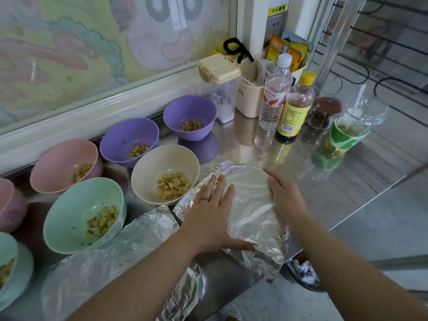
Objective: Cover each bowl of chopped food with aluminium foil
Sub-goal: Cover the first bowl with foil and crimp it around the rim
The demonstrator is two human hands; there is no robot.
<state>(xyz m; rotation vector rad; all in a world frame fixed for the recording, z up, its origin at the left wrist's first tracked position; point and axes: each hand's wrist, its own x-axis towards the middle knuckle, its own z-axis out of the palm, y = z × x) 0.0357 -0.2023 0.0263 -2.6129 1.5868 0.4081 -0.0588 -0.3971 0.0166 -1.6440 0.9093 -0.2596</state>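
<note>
Foil sheet (pixel 250 205) lies over a bowl near the front edge of the steel counter (pixel 324 186). Left hand (pixel 208 212) presses flat on top, fingers (pixel 209 185) straight; right hand (pixel 284 195) curls round the wrapped rim. Risk: heavy pressing may tear it; the unsealed near flap may lift. Surface: smooth, matte centre; crumpled shiny margins.

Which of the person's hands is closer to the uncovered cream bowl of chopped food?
Left. The left hand presses flat on the foil-covered bowl, just beside the cream bowl; the right hand grips that covered bowl's far side.
</note>
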